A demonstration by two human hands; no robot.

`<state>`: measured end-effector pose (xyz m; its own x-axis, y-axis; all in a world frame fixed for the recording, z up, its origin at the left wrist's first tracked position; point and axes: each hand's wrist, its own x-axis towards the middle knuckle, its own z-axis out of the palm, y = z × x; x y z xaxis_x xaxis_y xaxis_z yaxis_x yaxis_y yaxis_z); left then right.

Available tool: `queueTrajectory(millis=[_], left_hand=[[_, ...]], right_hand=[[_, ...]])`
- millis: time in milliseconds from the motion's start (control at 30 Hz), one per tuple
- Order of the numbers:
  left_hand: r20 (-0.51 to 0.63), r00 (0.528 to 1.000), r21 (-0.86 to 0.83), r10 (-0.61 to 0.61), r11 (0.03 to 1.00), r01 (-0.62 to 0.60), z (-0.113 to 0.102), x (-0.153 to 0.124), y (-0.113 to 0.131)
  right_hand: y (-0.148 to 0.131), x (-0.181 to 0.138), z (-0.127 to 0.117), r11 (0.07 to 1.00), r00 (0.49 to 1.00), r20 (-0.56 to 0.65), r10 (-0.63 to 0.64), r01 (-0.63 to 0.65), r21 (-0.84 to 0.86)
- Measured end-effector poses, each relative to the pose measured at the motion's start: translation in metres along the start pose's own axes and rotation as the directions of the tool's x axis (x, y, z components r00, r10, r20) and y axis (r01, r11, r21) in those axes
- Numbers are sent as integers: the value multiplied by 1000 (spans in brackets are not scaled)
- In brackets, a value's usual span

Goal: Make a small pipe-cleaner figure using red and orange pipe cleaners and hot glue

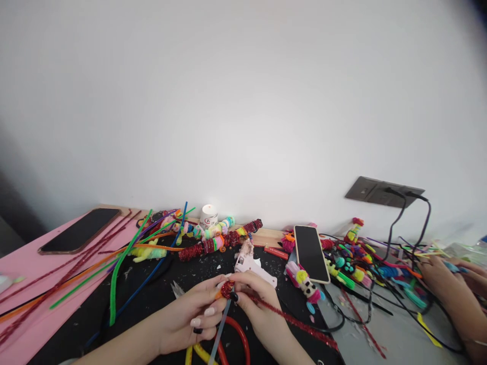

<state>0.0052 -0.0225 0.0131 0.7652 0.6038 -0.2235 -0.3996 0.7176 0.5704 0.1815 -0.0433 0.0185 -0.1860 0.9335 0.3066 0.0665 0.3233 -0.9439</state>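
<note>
Both hands meet at near centre, with a small red coil [227,290] between their fingertips. Left hand [203,313] pinches it from the left; right hand [262,304] is closed in at its right side, though whether on coil or strand, cannot tell. Loose red pipe cleaner [291,320] lies right of the coil, long axis slanting to the near right past the right hand, the nearer of the two. Pale stick [219,334] slopes from the coil toward the near edge. Glue gun [251,264] sits just beyond the hands.
</note>
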Motion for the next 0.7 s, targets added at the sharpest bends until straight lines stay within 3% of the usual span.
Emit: queueTrajectory(millis=[200, 400, 600, 700], left_hand=[[-12, 1000, -14, -6, 1000, 6, -3, 2, -1], [-32, 999, 27, 15, 1000, -14, -6, 3, -2], [-109, 981, 250, 163, 959, -132, 1, 9, -5], [-138, 944, 372, 299, 899, -230, -1, 14, -7]], right_hand=[[4, 3, -2, 990, 999, 20, 48, -50, 129], [3, 6, -2, 981, 992, -6, 123, -120, 150], [3, 10, -3, 969, 982, -9, 189, -185, 165], [6, 10, -3, 965, 979, -14, 204, -198, 171]])
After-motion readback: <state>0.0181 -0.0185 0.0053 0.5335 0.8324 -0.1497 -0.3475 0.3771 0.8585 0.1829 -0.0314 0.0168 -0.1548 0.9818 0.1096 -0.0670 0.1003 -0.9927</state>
